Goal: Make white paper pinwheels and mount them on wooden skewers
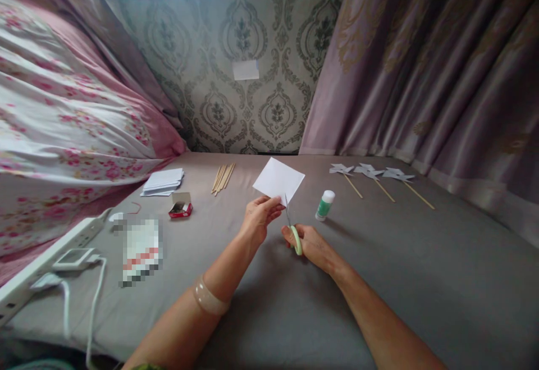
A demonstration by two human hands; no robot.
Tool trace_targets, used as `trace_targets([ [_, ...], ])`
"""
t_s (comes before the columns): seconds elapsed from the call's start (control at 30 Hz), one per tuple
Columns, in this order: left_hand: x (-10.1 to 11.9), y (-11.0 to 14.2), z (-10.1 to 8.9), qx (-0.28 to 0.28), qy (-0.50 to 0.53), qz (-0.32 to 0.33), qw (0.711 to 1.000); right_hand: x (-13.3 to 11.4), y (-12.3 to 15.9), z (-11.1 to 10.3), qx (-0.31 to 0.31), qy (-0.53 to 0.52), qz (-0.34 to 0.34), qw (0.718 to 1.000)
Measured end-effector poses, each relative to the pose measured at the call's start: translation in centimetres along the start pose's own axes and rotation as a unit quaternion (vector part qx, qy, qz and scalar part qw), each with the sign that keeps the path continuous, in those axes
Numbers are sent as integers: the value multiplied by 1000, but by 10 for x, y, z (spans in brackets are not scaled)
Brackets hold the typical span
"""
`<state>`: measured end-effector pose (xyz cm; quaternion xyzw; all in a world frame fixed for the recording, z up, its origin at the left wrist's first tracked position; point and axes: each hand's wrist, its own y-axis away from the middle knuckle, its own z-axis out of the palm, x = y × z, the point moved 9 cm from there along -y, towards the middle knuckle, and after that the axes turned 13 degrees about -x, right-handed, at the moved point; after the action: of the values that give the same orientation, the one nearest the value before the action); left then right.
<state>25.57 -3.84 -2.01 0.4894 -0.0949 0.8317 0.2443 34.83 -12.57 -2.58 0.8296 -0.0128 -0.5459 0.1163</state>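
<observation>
Grey cloth lies below; the left hand, nearer, pinches the white paper beside its near corner — the right hand grips scissors, blades pointing away, at that corner.

White paper sheet: square, flat, held up with one corner pointing near. Scissors: pale green handles at the near end, thin metal blades pointing far, against the sheet's near corner.
</observation>
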Motion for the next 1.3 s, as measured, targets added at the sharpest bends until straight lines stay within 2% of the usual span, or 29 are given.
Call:
trace_targets([
  [0.6, -3, 16, -10, 24, 11, 20, 999, 7, 1, 6, -10, -26, 35, 999],
  [1.3, -3, 16, -11, 19, 16, 29, 999, 16, 0, 2, 53, -39, 32, 997],
])
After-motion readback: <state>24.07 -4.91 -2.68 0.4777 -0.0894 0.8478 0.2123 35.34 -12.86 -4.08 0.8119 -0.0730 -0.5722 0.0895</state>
